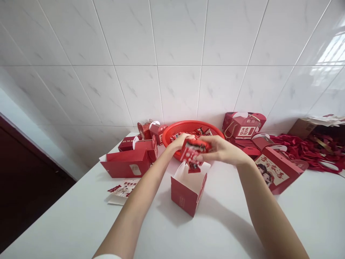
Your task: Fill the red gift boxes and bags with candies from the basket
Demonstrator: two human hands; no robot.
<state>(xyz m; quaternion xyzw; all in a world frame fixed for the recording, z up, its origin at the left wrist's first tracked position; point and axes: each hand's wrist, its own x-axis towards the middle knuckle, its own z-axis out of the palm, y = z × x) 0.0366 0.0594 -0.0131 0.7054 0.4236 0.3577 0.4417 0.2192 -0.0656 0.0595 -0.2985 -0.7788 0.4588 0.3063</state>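
Observation:
My right hand [222, 149] is closed round some red wrapped packets [195, 149], sweets by their look, held above a small open red box [185, 194]. The box stands upright on the table with its pale inside showing. Beyond the packets, my left hand [179, 142] is at the near rim of a red plastic basket [174, 127]. Its fingers are hidden behind the packets, so what they touch does not show. Several red and white wrapped pieces [199, 132] lie in the basket.
Red boxes [128, 163] and a printed card [125, 189] lie left on the white table [88, 216]. To the right are a roped gift box [244, 127], a box with a printed couple [279, 171], and dark red ribbons [304, 151] near a cardboard carton [302, 128]. A tiled wall [178, 90] stands behind.

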